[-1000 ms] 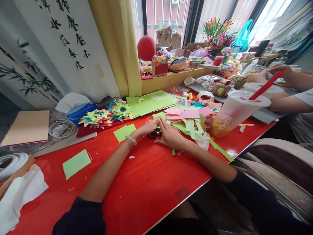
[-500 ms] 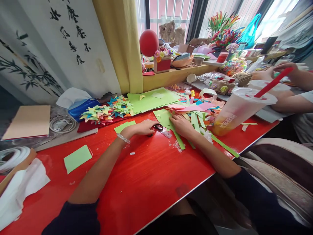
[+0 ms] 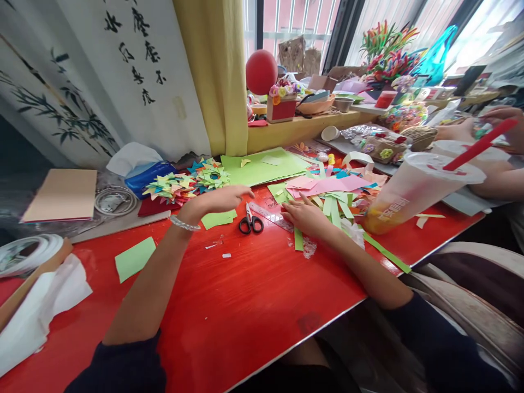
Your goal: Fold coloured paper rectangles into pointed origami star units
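Observation:
My left hand [image 3: 221, 200], with a clear bead bracelet at the wrist, hovers over the table with its fingers stretched out and nothing visible in them. Just right of it lie black-handled scissors [image 3: 251, 223], blades pointing away from me. A clear ruler [image 3: 271, 216] runs from near the blade tips toward my right hand [image 3: 306, 217]. That hand lies palm down, fingers spread, on the near edge of the paper pile, by a green strip [image 3: 298, 239] and pink paper [image 3: 333, 186]. A light green sheet [image 3: 219, 218] lies below my left hand.
Folded-paper rings [image 3: 172, 187] and large green sheets [image 3: 262, 170] lie at the back. On the right, a tall drink cup [image 3: 421, 191] with a red straw leans near my right forearm. Another person's hands [image 3: 460, 132] show at far right. A green square [image 3: 135, 259] lies left.
My left hand has let go of the scissors and moved up and left; they now lie uncovered. My right hand's fingers have spread, and more of the ruler shows. The view has shifted slightly.

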`<state>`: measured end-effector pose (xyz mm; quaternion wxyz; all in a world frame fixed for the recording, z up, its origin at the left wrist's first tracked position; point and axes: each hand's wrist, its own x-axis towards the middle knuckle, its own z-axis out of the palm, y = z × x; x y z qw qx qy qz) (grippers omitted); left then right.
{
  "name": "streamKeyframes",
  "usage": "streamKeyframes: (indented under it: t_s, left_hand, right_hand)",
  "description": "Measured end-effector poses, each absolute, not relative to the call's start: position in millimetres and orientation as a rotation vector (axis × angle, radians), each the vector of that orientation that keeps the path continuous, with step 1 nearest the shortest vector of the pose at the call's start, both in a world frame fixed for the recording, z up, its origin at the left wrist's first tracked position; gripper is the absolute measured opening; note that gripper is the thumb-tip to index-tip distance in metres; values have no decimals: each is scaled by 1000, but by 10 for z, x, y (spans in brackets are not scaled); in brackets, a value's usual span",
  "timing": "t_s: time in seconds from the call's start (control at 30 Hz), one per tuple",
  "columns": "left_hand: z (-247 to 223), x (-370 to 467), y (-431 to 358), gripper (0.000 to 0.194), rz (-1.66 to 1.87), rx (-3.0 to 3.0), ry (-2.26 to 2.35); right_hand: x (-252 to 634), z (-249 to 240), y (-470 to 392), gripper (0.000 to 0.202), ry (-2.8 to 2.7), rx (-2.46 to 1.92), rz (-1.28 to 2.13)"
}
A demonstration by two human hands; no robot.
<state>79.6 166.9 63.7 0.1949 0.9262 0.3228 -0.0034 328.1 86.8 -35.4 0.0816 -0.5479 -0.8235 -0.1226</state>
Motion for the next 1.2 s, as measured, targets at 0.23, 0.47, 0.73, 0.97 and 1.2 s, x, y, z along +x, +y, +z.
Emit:
streamKeyframes:
  t_s: [0.23, 0.47, 0.73, 0.97, 1.2]
  left_hand:
    - [268, 114, 1693, 63, -81, 2608, 1348]
    - [-147, -256, 1214, 49, 138, 2763, 1581]
    - [-250, -192, 644, 43, 582, 2998, 1622]
    - [-233, -69, 538, 37, 970, 3253, 1123]
    - [-166, 27, 479, 19, 1340, 2609, 1224]
  right_hand:
    - [3000, -87, 700, 41, -2145, -1346, -539]
    - [2190, -47, 462, 28, -2367, -1204, 484]
    - [1771, 11, 598, 48, -1852, -1223, 1156]
    - [1814, -90, 561, 5, -1234, -938, 1684]
    - [1870, -42, 539, 11, -1011, -757, 1715]
